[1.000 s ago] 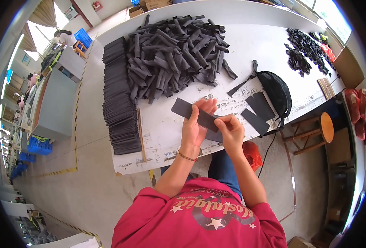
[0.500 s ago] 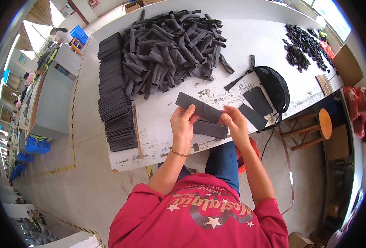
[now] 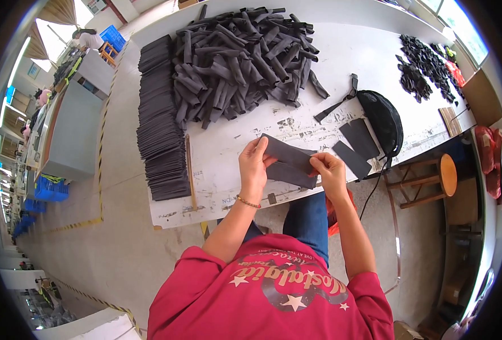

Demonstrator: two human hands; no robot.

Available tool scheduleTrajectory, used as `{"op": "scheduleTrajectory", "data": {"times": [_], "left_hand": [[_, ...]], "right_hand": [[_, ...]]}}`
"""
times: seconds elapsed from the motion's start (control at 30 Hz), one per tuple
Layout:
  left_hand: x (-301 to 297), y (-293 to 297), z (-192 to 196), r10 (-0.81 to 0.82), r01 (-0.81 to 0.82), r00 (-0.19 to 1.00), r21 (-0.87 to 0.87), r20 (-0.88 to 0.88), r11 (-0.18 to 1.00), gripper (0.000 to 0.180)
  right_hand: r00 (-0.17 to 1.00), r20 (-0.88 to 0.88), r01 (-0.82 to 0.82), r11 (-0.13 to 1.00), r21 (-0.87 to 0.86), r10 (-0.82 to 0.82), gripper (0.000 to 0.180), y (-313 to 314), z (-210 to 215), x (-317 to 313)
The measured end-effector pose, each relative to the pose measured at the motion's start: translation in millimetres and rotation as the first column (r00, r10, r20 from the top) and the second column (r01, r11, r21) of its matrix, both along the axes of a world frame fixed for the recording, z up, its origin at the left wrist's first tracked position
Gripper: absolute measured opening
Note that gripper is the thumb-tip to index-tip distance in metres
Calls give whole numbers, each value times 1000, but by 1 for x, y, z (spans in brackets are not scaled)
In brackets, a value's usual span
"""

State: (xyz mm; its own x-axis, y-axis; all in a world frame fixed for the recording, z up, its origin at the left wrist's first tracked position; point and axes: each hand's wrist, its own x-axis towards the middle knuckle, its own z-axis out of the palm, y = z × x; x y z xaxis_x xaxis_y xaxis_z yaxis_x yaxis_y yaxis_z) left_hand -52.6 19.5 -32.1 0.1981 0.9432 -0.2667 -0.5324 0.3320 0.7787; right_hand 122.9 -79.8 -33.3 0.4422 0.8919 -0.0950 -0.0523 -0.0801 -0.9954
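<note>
A flat black fabric strip [image 3: 287, 154] is stretched between my two hands above the front of the table. My left hand [image 3: 254, 161] pinches its left end, thumb on top. At the strip's right end my right hand [image 3: 329, 171] grips it with thumb and fingers closed. Below it on the table lies a small stack of similar black strips [image 3: 287, 176], partly covered by the held one. Further right are two separate dark flat pieces [image 3: 351, 160], next to a black rounded bag [image 3: 382, 122] with a strap.
A large heap of rolled black fabric pieces [image 3: 245, 62] fills the table's far side. Left of it runs a long row of stacked black strips [image 3: 161, 124]. Small black pieces [image 3: 423, 65] lie at the far right. A wooden stool [image 3: 447, 175] stands right of the table [image 3: 228, 170].
The strip's left end has moved to the right, and my left hand now holds it nearer that end. My right hand has shifted slightly right and closed on the other end.
</note>
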Motion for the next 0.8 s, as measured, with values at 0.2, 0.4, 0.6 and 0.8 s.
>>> {"op": "scheduleTrajectory", "data": {"times": [0.2,0.4,0.6,0.8], "left_hand": [[-7,8,2,-69,70,997,15,-44,997,22],[-3,7,6,-89,90,995,22,-33,996,21],[-9,12,9,-95,107,984,76,-154,991,17],[-7,14,1,-95,102,986,45,-134,994,18]], "right_hand": [[1000,-6,4,1000,14,-4,19,-2,6,3],[1000,-10,-11,999,-34,10,20,-1,2,1],[983,-180,-40,998,-50,30,34,2,10,12],[997,70,-32,999,-8,32,20,3,4,13]]}}
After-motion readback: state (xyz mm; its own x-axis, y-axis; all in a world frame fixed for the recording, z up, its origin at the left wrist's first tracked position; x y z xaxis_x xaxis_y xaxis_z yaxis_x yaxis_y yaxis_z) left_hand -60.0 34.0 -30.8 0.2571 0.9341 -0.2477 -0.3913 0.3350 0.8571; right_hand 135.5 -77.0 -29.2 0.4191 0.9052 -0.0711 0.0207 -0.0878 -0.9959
